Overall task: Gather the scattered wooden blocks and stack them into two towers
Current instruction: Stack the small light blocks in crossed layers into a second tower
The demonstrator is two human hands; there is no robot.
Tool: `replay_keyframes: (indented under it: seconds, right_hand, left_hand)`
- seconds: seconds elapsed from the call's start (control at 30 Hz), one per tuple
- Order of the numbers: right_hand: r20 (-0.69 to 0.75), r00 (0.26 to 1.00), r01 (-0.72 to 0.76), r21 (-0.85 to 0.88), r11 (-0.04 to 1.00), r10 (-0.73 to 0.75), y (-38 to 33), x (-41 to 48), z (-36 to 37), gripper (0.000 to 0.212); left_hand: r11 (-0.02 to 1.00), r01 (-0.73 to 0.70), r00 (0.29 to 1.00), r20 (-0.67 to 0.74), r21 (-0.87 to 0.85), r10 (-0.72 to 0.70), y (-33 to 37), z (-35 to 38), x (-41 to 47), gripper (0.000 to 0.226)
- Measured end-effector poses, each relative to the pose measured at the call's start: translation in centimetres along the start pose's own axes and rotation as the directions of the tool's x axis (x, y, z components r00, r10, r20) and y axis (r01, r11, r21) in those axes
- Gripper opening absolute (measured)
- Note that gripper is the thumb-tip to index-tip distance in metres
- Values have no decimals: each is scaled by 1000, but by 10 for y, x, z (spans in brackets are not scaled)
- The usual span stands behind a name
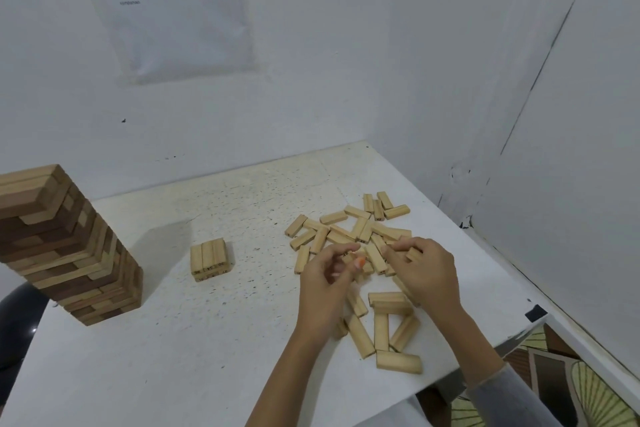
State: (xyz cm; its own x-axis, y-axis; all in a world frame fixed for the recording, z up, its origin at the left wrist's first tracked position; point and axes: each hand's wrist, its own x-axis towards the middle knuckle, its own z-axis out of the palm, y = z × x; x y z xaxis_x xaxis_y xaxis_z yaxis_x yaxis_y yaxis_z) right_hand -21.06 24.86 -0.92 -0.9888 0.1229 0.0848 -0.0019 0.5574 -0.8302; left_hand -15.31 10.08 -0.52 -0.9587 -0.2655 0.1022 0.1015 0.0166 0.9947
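Note:
A tall tower of light and dark wooden blocks (65,246) stands at the left of the white table (194,350). A short stack of pale blocks (210,259), two layers high, sits in the middle. Several loose pale blocks (349,229) lie scattered at the right. My left hand (329,284) hovers over this pile with fingers curled, thumb and forefinger close together; whether it pinches a block I cannot tell. My right hand (424,267) lies over the pile with its fingers curled round a block (412,253).
White walls close the table's back and right sides; a printed sheet (169,7) hangs on the back wall. The table's right front corner (535,314) ends beside a patterned floor mat (568,378). A dark rounded object (17,319) sits at the far left.

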Motion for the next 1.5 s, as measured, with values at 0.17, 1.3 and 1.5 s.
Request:
replay_keyframes:
  seconds: [0.17, 1.3, 1.5]
  right_hand:
    - [-32, 999, -45, -224, 973, 39, -10, -2, 12, 38]
    - [236, 923, 191, 410, 892, -305, -50, -61, 57, 25]
    - [334, 858, 267, 359, 895, -390, -48, -69, 80, 19]
  left_hand:
    - [1000, 13, 1000, 22, 14, -13, -2, 4, -4, 18]
    - [997, 21, 978, -207, 75, -5, -14, -52, -30, 32]
    - [993, 52, 979, -199, 108, -29, -15, -84, -43, 23]
